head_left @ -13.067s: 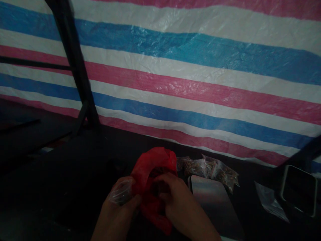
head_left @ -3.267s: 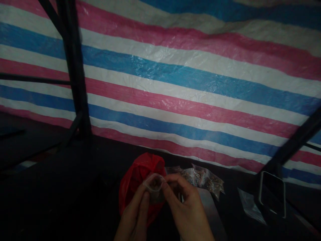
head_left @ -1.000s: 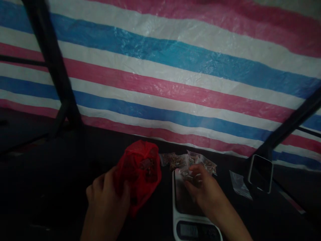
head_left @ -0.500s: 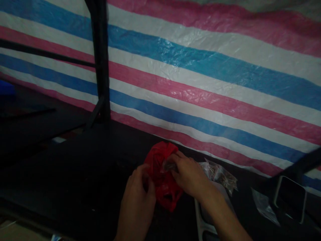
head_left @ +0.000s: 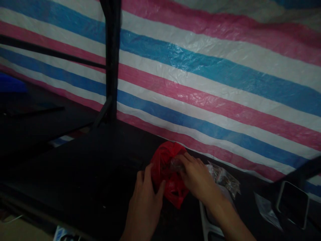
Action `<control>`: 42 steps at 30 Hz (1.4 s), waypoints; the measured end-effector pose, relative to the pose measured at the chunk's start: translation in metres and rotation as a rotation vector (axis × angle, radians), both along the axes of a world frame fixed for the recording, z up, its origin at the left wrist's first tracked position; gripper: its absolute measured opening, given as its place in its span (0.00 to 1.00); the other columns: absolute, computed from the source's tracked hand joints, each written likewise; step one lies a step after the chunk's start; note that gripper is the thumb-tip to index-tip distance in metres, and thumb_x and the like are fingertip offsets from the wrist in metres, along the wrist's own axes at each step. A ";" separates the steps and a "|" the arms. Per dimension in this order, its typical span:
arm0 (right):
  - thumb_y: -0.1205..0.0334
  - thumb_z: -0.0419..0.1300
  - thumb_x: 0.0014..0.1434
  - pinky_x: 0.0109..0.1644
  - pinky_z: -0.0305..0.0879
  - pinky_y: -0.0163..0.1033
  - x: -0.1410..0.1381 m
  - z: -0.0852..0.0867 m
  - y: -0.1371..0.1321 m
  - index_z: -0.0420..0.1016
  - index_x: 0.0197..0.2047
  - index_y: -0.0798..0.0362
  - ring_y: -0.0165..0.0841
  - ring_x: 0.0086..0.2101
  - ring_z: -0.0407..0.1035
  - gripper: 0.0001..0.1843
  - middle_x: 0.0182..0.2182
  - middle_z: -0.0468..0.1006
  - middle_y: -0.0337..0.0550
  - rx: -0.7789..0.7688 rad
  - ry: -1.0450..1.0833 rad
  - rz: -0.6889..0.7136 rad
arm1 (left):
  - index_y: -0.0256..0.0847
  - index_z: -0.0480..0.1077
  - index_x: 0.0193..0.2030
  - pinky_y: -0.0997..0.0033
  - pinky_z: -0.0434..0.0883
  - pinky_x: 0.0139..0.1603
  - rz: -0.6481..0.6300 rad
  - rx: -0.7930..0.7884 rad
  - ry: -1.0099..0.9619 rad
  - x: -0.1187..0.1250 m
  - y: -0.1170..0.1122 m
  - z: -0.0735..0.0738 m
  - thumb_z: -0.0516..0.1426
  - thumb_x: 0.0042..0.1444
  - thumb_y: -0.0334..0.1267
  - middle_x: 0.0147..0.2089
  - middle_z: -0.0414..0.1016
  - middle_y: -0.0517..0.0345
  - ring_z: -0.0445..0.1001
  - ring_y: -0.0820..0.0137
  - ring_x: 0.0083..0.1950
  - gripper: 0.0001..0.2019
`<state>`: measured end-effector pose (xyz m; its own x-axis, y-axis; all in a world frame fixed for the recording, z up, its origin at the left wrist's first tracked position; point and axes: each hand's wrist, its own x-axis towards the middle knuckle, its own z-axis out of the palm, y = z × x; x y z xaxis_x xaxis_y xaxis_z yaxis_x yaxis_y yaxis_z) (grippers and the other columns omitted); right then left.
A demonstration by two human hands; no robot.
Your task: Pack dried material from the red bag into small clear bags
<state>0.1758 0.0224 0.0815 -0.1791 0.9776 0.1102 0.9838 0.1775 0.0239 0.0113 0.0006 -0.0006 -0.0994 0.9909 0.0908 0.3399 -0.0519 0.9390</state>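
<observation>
While the left hand (head_left: 146, 201) is cupped against the near left side of a crumpled red thin-plastic bag (head_left: 169, 147), its thumb stands apart from its fingers; whether it grips the film cannot be told. The right hand (head_left: 197, 175), its fingers drawn narrow, holds a small clear plastic bag (head_left: 176, 164) at the red bag's mouth; the contents of both are too dark to identify. The red bag rests on a black tabletop (head_left: 107, 170), near a striped plastic sheet (head_left: 200, 70). Beneath the right forearm lies a flat, pale-rimmed scale (head_left: 204, 221), partly hidden. Beyond it are clear bags of brass-toned pieces (head_left: 228, 180); farther right, flat clear plastic bags (head_left: 267, 209) lie beside a dark-screened rectangular device (head_left: 293, 204).
</observation>
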 end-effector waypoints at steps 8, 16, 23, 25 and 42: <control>0.76 0.57 0.63 0.61 0.66 0.54 0.005 0.002 -0.005 0.71 0.66 0.51 0.49 0.56 0.75 0.29 0.62 0.77 0.52 0.025 0.001 -0.045 | 0.38 0.67 0.62 0.52 0.75 0.48 -0.048 0.039 -0.133 0.009 0.007 -0.008 0.52 0.51 0.36 0.43 0.75 0.49 0.79 0.54 0.46 0.28; 0.79 0.54 0.63 0.58 0.66 0.50 0.019 0.000 -0.013 0.70 0.67 0.51 0.47 0.55 0.75 0.31 0.58 0.79 0.52 0.094 -0.101 -0.006 | 0.41 0.72 0.54 0.61 0.76 0.37 -0.068 0.026 -0.240 0.032 -0.007 0.003 0.54 0.48 0.37 0.35 0.72 0.59 0.76 0.63 0.32 0.24; 0.82 0.51 0.61 0.60 0.65 0.51 0.023 0.001 -0.020 0.67 0.70 0.52 0.47 0.55 0.74 0.36 0.60 0.78 0.54 0.084 -0.188 -0.010 | 0.41 0.75 0.51 0.59 0.78 0.38 -0.100 0.030 -0.281 0.044 -0.018 0.002 0.55 0.49 0.37 0.38 0.75 0.55 0.78 0.62 0.35 0.21; 0.82 0.51 0.60 0.61 0.65 0.52 0.025 0.002 -0.022 0.67 0.70 0.52 0.47 0.56 0.74 0.37 0.60 0.78 0.54 0.081 -0.148 -0.035 | 0.42 0.75 0.50 0.59 0.78 0.38 -0.103 0.034 -0.281 0.045 -0.019 0.003 0.55 0.48 0.36 0.39 0.77 0.55 0.78 0.63 0.34 0.21; 0.46 0.72 0.57 0.60 0.73 0.52 0.081 -0.030 -0.085 0.72 0.62 0.48 0.45 0.53 0.79 0.34 0.50 0.84 0.48 0.217 1.411 -0.257 | 0.49 0.78 0.46 0.65 0.77 0.43 -0.238 0.141 -0.202 0.046 -0.019 0.005 0.56 0.65 0.52 0.39 0.76 0.58 0.78 0.65 0.38 0.14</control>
<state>0.2563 -0.0627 0.0515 0.3758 0.9070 0.1900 0.2143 0.1144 -0.9701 0.0577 -0.0182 0.0039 0.1036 0.9676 0.2303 0.1106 -0.2413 0.9641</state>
